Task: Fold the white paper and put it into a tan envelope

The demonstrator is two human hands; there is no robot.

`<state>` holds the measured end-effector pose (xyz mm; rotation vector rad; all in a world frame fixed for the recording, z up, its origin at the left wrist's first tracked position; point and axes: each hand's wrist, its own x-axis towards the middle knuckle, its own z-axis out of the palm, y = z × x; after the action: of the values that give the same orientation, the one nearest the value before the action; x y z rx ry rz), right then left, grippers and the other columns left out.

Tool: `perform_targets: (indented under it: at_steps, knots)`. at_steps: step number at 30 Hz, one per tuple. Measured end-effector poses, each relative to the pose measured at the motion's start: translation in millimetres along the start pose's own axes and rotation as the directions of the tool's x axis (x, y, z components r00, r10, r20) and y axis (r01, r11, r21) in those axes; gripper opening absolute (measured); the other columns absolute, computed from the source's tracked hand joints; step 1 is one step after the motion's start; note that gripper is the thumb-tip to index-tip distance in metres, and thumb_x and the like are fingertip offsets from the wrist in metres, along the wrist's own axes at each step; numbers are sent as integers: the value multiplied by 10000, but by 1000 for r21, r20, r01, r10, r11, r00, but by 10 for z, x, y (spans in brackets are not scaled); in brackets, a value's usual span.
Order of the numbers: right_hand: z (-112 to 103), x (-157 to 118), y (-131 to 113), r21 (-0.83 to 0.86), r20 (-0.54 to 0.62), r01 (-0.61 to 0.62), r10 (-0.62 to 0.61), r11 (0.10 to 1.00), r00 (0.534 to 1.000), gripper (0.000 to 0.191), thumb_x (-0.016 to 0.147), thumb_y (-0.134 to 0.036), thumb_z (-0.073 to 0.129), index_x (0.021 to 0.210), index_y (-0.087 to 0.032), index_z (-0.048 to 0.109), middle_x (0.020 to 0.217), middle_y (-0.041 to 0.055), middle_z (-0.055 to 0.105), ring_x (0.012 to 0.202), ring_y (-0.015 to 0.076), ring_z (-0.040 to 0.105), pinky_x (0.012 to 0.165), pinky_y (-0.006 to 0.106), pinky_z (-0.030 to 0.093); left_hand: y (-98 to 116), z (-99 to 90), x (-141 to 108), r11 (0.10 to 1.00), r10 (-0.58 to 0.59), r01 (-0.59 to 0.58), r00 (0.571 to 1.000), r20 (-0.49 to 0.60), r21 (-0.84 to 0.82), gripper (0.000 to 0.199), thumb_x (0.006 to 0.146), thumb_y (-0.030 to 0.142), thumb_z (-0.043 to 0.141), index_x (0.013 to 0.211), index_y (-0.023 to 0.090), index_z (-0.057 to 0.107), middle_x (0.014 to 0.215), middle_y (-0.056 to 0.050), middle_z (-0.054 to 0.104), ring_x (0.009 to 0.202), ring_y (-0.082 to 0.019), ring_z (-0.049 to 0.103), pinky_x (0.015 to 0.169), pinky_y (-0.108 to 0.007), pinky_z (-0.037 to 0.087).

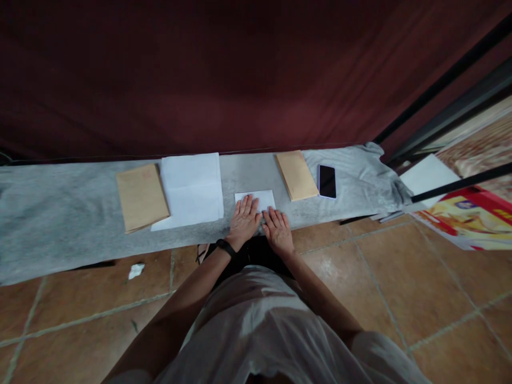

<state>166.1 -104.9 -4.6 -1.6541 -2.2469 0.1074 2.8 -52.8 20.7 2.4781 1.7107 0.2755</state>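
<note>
A small white folded paper (264, 198) lies on the grey cloth of a long narrow bench (80, 197). My left hand (244, 217) rests flat on its lower left part, fingers stretched out. On the lower right corner of the paper lie the spread fingers of my right hand (278, 232). Left of my hands are large white sheets (191, 186), and beside them a brown envelope (142, 197). Another brown envelope or stack (296, 175) is to the right of the small paper.
A phone (327, 181) with a dark screen lies right of the second envelope. Dark red curtain (240, 80) hangs behind the bench. At the right are black metal bars (460, 184) and a colourful printed box (476, 216). White scrap (136, 270) is on the tiled floor.
</note>
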Motion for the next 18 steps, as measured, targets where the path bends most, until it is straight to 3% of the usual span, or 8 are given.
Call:
perform_targets:
  at_steps: [12,18]
  knots:
    - [-41,1,-16,49,2,-14,14,999,1000,492,1066,-359,392,1528,-197,434,1603,98,409,1480,272,357,1224,497,254,-194,31,38,1000,-21,21,999,-24,18,600,1028,420,402,1581,197,335,1674,-153,209,1549,-323,194,1250,-532,178]
    - [-150,237,-32,143,2,-66,67,987,998,456,1070,-349,373,1448,-150,532,1499,131,541,1420,269,445,1227,520,248,-196,37,50,1000,-29,29,999,-22,4,612,1019,420,425,1579,189,339,1672,-163,205,1551,-331,184,1247,-542,172]
